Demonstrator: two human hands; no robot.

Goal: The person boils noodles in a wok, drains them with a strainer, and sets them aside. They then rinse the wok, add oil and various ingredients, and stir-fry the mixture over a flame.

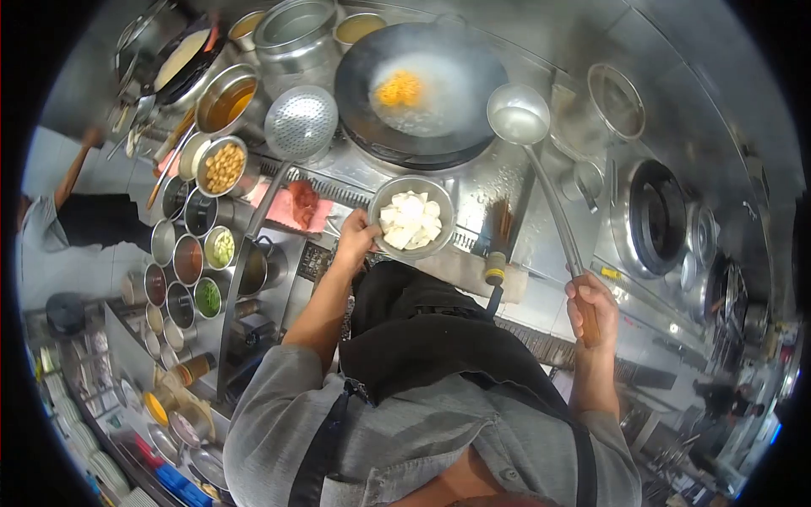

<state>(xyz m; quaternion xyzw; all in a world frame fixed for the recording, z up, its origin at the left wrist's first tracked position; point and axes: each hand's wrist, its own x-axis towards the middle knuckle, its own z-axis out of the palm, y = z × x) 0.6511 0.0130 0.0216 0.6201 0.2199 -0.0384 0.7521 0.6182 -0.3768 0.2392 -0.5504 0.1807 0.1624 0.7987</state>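
Holding round metal bowl (449,212) of white chunks (411,221) by rim with left fingers (363,231), near side of large black wok (475,95); gripping steel ladle (553,209) by brown wooden handle (588,328) with right fingers (576,318).

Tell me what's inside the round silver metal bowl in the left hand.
White chunky pieces lie heaped in the bowl, held at its rim by the left hand. They hide its bottom and anything beneath.
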